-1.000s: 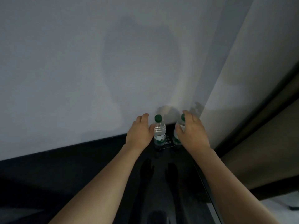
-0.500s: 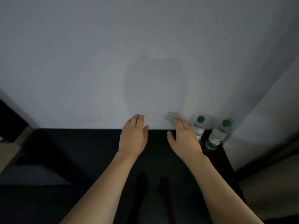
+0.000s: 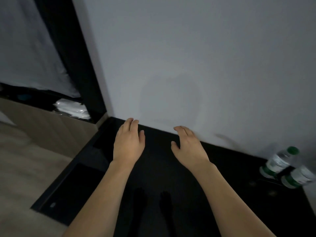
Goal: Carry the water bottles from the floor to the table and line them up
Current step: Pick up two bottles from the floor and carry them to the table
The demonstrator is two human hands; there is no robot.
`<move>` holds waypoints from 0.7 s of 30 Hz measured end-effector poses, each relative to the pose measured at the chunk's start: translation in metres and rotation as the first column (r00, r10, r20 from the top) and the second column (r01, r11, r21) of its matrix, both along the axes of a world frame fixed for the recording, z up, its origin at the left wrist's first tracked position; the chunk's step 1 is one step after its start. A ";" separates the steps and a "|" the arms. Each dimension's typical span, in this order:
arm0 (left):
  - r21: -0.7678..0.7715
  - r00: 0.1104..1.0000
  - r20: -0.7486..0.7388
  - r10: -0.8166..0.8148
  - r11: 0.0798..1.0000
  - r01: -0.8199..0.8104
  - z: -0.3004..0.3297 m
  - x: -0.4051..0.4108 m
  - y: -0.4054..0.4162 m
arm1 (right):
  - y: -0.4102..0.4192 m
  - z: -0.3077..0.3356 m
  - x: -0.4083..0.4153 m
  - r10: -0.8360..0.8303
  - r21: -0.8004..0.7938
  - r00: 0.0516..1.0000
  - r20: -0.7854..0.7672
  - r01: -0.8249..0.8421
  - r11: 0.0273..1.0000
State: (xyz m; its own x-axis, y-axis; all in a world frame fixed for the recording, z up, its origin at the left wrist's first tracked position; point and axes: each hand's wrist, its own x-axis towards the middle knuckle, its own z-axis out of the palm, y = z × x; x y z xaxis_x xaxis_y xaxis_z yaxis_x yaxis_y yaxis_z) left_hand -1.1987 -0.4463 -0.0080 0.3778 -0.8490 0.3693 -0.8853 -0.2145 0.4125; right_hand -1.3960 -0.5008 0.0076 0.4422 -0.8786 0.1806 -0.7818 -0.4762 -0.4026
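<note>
Head view, dim light. Left hand (image 3: 128, 142) and right hand (image 3: 187, 146) hover palm-down above the black worktop (image 3: 153, 168), side by side but apart. Fingers of both relaxed and nearly straight, holding nothing. Two water bottles (image 3: 277, 163) with green labels stand at about 3 o'clock from the right hand, well apart from it, near the white wall (image 3: 188, 57). They look to be touching; blur prevents certainty.
</note>
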 end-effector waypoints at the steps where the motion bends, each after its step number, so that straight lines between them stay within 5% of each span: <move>1: 0.001 1.000 -0.008 0.021 1.000 -0.021 0.001 0.011 0.006 | 0.001 0.001 0.013 0.029 0.000 1.000 -0.005 -0.029 1.000; 21: 0.028 0.860 -0.079 0.504 0.863 -0.504 0.012 0.284 0.192 | 0.095 0.018 0.347 0.545 0.051 0.838 0.031 -0.546 0.836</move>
State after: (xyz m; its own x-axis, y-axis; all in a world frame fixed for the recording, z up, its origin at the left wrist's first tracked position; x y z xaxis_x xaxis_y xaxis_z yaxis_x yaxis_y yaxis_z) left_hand -0.9148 -0.2540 0.0042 0.7829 -0.5369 0.3144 -0.6194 -0.6253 0.4747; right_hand -1.0487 -0.4061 0.0257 0.8504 -0.5047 0.1490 -0.3962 -0.8004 -0.4499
